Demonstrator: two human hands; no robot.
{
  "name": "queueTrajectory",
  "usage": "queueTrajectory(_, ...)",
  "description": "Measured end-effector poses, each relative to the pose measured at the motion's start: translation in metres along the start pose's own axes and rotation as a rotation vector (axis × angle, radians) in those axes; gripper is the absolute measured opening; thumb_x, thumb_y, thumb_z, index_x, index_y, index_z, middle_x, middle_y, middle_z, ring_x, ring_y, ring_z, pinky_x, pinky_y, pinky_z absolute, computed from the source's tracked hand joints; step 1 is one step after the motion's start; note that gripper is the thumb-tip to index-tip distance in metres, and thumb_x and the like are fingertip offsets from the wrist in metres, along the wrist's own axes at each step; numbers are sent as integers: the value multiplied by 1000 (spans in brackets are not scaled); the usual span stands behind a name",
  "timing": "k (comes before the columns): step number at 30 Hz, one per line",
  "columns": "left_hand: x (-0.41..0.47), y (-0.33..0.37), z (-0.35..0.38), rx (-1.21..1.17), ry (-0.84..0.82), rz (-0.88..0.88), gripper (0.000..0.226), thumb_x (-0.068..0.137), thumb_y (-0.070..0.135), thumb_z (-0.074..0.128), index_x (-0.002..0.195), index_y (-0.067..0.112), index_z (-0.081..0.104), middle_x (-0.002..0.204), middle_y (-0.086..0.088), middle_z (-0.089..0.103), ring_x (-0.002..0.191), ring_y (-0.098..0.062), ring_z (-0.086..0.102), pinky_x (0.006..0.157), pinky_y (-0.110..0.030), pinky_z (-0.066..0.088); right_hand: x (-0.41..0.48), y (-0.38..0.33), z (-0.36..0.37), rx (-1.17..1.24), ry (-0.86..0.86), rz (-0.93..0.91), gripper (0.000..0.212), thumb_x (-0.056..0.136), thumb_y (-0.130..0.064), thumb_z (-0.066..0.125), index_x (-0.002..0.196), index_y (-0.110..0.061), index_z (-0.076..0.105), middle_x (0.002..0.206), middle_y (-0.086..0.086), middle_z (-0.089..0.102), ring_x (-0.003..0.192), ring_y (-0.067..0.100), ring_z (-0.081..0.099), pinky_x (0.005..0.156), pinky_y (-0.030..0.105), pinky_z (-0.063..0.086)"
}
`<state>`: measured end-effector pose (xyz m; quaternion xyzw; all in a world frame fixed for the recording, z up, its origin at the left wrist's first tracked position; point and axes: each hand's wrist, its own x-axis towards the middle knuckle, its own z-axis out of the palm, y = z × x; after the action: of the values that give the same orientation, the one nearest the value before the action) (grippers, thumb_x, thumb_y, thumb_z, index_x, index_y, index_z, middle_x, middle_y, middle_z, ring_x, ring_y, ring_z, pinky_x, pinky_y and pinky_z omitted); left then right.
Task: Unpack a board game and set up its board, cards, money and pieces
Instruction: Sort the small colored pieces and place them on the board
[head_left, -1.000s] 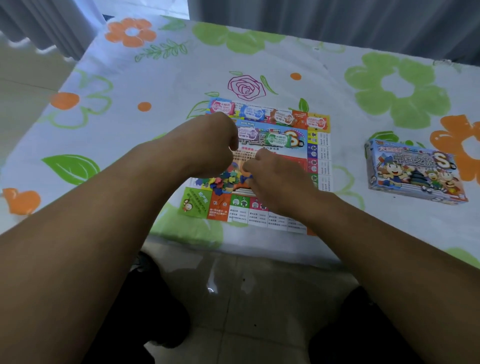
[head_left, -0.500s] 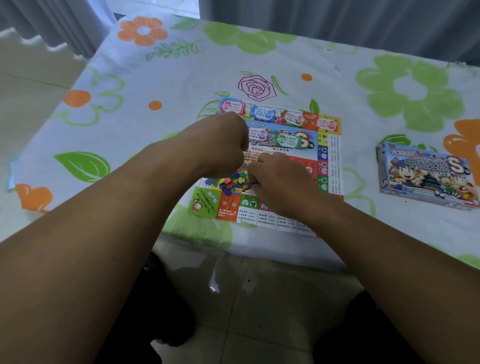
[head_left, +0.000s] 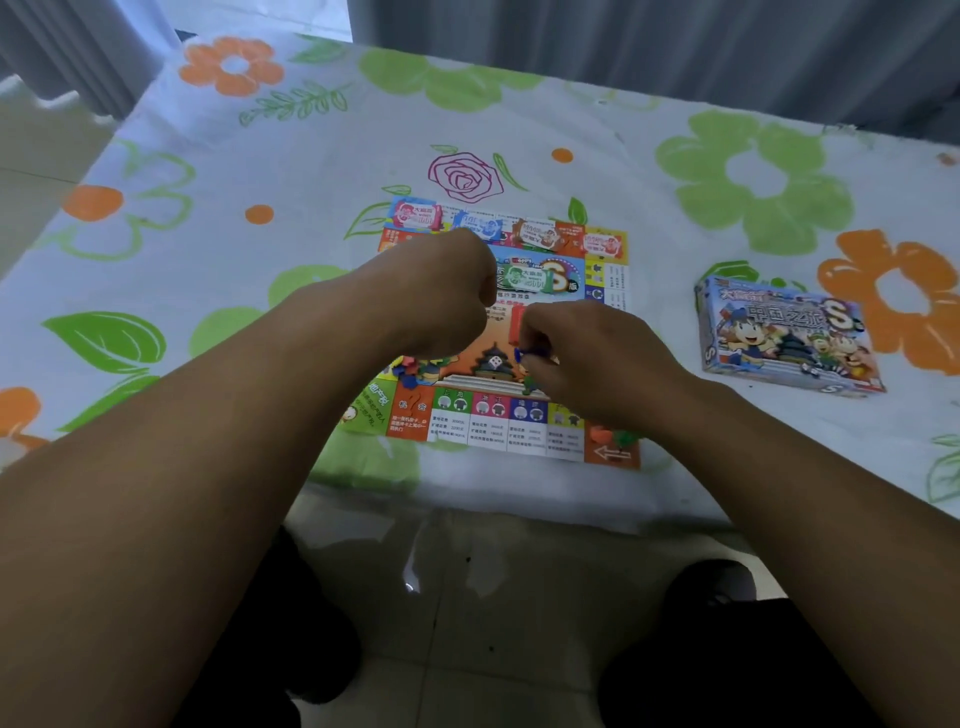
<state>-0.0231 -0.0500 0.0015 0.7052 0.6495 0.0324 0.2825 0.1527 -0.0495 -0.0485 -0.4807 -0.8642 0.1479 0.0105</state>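
Board (head_left: 488, 415) lies flat at the near edge of the table (head_left: 311, 171), with money notes (head_left: 418, 215) along its far side. Right hand (head_left: 587, 358): fingers pinch a small blue piece (head_left: 531, 353) over board centre. Left hand (head_left: 441, 296): fingers curled, contents cannot be told. Loose pieces (head_left: 415, 366) are heaped beneath it. Box (head_left: 784, 338) sits right of the board, apart.

**Surroundings.** A table is covered by a white tablecloth (head_left: 311, 171) printed with orange flowers (head_left: 208, 62), green flowers (head_left: 691, 156), green leaves (head_left: 104, 340) and one outlined magenta rose (head_left: 465, 176). Grey curtains (head_left: 649, 47) are hung behind the far edge. A glossy tiled floor (head_left: 467, 597) is seen below the near edge.
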Motion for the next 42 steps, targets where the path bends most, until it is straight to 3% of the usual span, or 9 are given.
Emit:
queueTrajectory(4,3,13,6,2,-2,25,31,89,2,60,115,18,67,111,-4,68,98,-24,65,84,-38,55,-13,11,-6,-5,-4,23,5,95,-26,59,97,-21,60,93,-3,67,81,17,60,66,32,50)
queueTrajectory(8,5,21,10,8,-17,34,32,89,1,60,117,16,66,113,-4,68,96,-23,64,71,-30,49,-21,17,-11,-6,-19,41,9,96,-28,58,100,-21,61,96,-2,66,84,18,61,71,37,55)
queueTrajectory(11,6,23,13,8,-33,40,31,90,2,60,117,17,65,112,-4,67,94,-22,64,66,-29,47,-23,20,-13,-4,-23,40,7,97,-28,57,98,-21,59,94,-2,65,82,17,59,67,33,50)
queueTrajectory(14,7,24,16,12,-48,48,32,90,3,61,118,17,65,113,-3,67,95,-22,63,70,-29,48,-27,23,-15,-7,-47,53,8,98,-28,56,100,-21,60,96,-2,65,84,18,60,63,29,41)
queueTrajectory(19,7,31,15,26,-45,74,33,92,3,58,122,15,65,117,-4,66,101,-22,63,76,-31,49,-45,35,-20,15,-95,80,18,101,-29,53,113,-21,65,113,0,64,97,18,60,73,32,50)
queueTrajectory(25,7,37,15,36,-53,88,33,92,1,58,121,16,65,114,-5,68,101,-24,64,81,-34,53,-67,43,-23,7,-237,50,24,104,-17,47,123,-26,59,116,-3,52,101,19,57,83,40,53)
queueTrajectory(29,7,40,17,21,-62,98,33,91,-1,58,120,14,65,115,-5,67,97,-23,63,71,-28,47,-81,45,-21,-24,-280,50,24,103,-15,48,122,-24,60,114,0,55,99,21,59,83,41,52)
queueTrajectory(37,5,41,17,59,-80,98,34,92,1,58,123,15,64,127,-6,61,96,-20,56,74,-30,44,-86,46,-19,20,-222,92,12,100,-28,55,103,-20,64,105,1,68,88,20,62,77,40,54)
queueTrajectory(42,6,41,20,79,-107,102,33,92,2,60,120,17,64,124,-5,62,98,-23,59,73,-31,45,-88,45,-15,-1,-228,100,11,100,-31,54,103,-21,58,109,-1,66,91,21,60,79,41,54)
